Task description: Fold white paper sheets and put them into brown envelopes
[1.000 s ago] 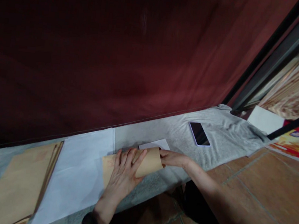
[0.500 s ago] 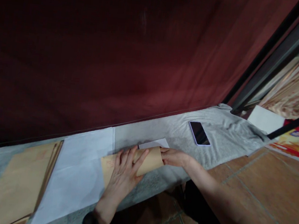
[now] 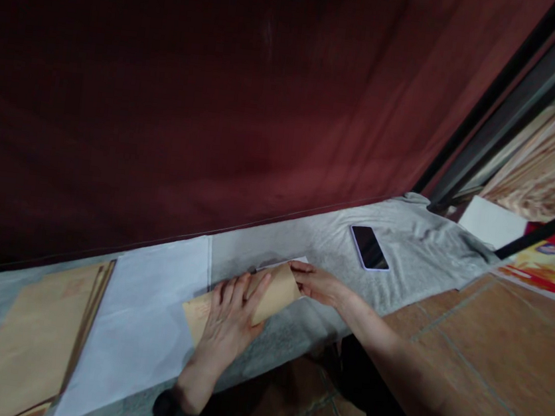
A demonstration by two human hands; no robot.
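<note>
Spreading my left hand (image 3: 231, 315) across the envelope (image 3: 278, 295), near the front edge of the worktop (image 3: 273, 358), I touch the envelope's right end with my right hand (image 3: 317, 284); whether those fingers grip, I cannot tell. Cloth (image 3: 335, 249) stretches between that hand and the phone (image 3: 370, 248). The envelope's contents are hidden.

Left fingers (image 3: 239, 289) spread over brown envelope (image 3: 277, 296), right fingers (image 3: 304, 275) at end.
</note>
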